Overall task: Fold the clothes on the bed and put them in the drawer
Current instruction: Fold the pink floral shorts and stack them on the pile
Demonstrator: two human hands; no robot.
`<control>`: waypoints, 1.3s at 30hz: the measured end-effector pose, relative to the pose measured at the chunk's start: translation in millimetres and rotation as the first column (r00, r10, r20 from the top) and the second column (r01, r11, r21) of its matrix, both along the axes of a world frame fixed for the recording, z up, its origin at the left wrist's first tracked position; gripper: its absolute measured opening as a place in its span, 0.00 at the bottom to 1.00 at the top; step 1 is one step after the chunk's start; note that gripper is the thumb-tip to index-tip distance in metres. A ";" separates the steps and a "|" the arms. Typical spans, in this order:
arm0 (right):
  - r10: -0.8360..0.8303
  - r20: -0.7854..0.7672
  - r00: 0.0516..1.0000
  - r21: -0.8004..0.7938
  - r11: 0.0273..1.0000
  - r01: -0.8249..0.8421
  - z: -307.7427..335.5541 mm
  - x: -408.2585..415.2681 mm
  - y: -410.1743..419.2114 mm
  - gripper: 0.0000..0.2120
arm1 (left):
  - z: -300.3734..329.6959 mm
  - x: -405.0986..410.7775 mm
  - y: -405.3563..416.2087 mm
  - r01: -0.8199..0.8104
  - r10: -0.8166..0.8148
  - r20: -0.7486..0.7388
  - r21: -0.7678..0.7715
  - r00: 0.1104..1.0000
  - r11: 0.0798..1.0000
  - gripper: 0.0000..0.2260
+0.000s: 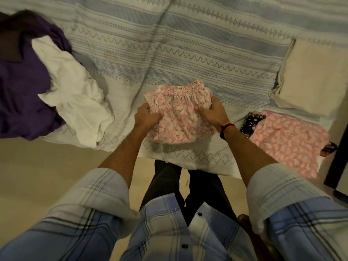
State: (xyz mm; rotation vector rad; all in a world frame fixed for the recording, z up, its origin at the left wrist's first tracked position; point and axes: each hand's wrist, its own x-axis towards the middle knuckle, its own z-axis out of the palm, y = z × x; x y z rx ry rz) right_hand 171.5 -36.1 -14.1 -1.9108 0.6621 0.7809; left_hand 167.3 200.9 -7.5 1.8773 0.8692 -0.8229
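Note:
A folded pink floral garment with an elastic waistband lies near the bed's front edge. My left hand grips its left side, fingers curled into the fabric. My right hand holds its right side, thumb over the top edge. A crumpled white garment and a purple garment lie in a heap at the left of the bed. A folded pale pink patterned garment rests at the right, partly over a dark patterned cloth.
The bed is covered by a blue and white striped bedsheet. A cream pillow sits at the right. A dark post stands by the bed's right corner. Beige floor runs along the bed's front. No drawer is in view.

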 end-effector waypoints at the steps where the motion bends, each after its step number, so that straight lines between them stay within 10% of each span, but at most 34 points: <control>1: -0.010 0.025 1.000 -0.008 1.000 0.010 14.9 -3.4 -4.9 0.39 | 13.9 -0.2 -5.4 0.029 -0.029 0.023 -0.001 0.999 1.000 0.27; 17: -0.198 0.196 0.960 0.032 0.980 0.195 98.5 -91.0 -132.4 0.27 | 97.9 -50.7 -145.3 0.193 -0.190 0.115 -0.021 0.975 0.981 0.23; 39: -0.364 0.188 0.912 -0.004 0.929 0.371 76.1 -192.6 -342.0 0.38 | 63.2 -108.3 -352.8 0.352 -0.337 0.129 -0.127 0.933 0.927 0.24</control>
